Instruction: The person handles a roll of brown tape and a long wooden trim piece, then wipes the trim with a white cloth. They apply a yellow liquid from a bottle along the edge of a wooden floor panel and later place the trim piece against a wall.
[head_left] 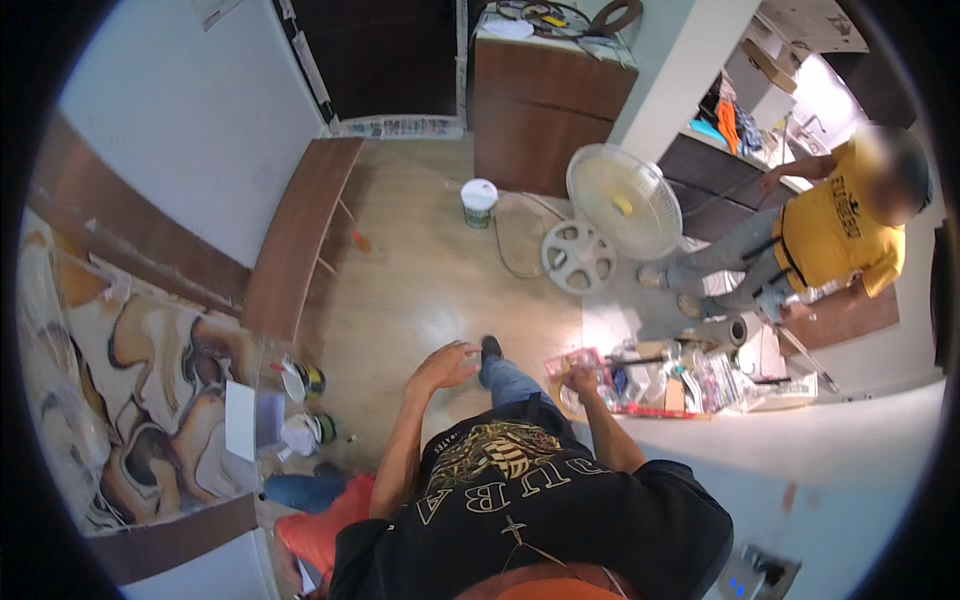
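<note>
My left hand (450,366) is held out in front of my body, above the floor. Its fingers are stretched and it holds nothing. My right hand (582,379) is at the left end of a cluttered low surface. The fingers look closed, but what they hold, if anything, is too small to tell. Close beside this hand lies a red-edged tray (572,360). A dark, stick-like item (640,360) lies just right of it, among several plastic bags and packages (715,380).
A person in a yellow shirt (835,235) stands at right, beside a white pedestal fan (622,203). Someone in red (325,525) is low at left. Ahead are a white-lidded bucket (479,203), a brown cabinet (540,120) and a long brown bench (300,240). Open paint cans (312,380) stand left.
</note>
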